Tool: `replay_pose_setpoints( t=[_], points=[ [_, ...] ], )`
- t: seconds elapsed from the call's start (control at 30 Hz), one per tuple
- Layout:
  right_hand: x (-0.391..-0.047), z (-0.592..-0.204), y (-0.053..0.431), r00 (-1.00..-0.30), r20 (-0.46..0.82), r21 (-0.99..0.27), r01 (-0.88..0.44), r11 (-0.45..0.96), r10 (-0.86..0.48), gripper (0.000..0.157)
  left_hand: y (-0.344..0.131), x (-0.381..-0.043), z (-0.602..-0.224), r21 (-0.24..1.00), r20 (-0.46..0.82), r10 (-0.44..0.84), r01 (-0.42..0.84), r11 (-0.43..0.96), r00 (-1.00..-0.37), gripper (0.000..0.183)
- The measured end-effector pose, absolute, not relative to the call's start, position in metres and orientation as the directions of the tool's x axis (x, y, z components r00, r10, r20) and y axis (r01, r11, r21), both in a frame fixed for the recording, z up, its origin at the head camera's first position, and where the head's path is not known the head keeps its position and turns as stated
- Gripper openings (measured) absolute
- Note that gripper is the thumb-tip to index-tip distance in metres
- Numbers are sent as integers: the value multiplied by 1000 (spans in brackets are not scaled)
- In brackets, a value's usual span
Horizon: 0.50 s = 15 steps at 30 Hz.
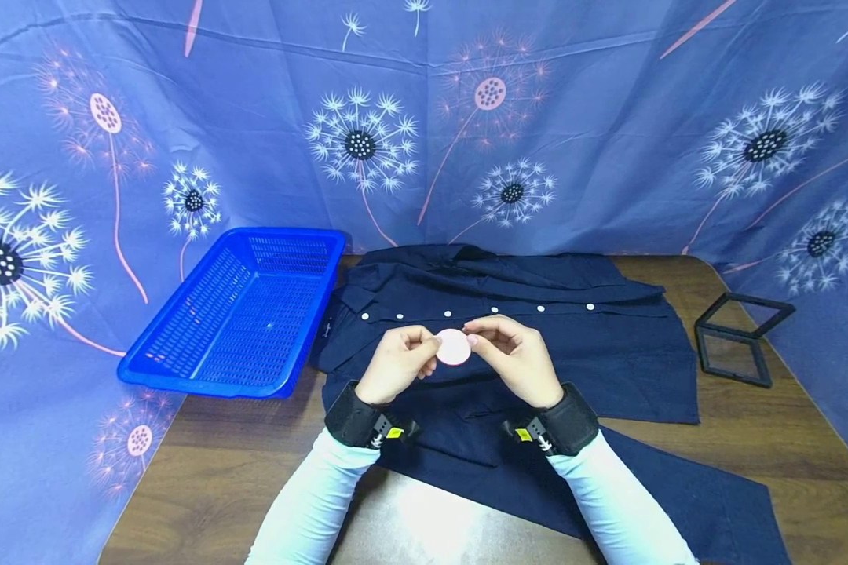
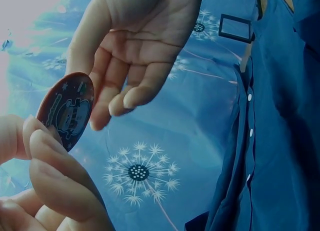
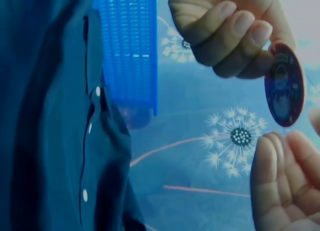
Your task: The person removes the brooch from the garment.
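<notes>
Between both hands, over the dark navy shirt (image 1: 509, 345), is a round flat badge-like disc (image 1: 454, 348). Its upward face looks pale pink in the head view; in the left wrist view its other face (image 2: 70, 111) is dark red-brown with a cartoon print. My left hand (image 1: 399, 361) pinches the disc's edge between thumb and fingers. On the opposite side my right hand (image 1: 519, 357) has its thumb by the edge and its fingers loosely bent. From the right wrist view, the right fingers (image 3: 267, 163) look apart from the disc.
A blue plastic basket (image 1: 215, 389) stands on the wooden table (image 1: 219, 479) at the left. Toward the right edge stands a black folding frame (image 1: 735, 337) with clear panels. Behind the table hangs a blue dandelion-print cloth (image 1: 254, 118). Beneath my forearms, the shirt spreads out with white buttons showing.
</notes>
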State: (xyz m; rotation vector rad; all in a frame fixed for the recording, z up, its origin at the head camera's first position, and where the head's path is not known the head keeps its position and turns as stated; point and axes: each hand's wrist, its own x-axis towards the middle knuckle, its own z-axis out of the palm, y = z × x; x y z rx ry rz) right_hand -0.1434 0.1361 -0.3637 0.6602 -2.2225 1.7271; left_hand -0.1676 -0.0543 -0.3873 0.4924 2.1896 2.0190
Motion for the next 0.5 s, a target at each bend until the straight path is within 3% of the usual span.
replay_pose_setpoints(
  t=[0.13,0.37,0.5],
  points=[
    [-143,-364,141,-802,553,-766,-596,239,-226,22,-55,-169,-387,988,125,317,149,52,-940,22],
    [-153,-389,152,-627,701,-541,-778,320,-340,37,-58,-171,-385,992,87,322,110,54,-943,21],
    [-156,-396,153,-538,750,-409,-835,369,-386,38,-59,-171,-385,994,72,328,93,50,-942,21]
  ],
)
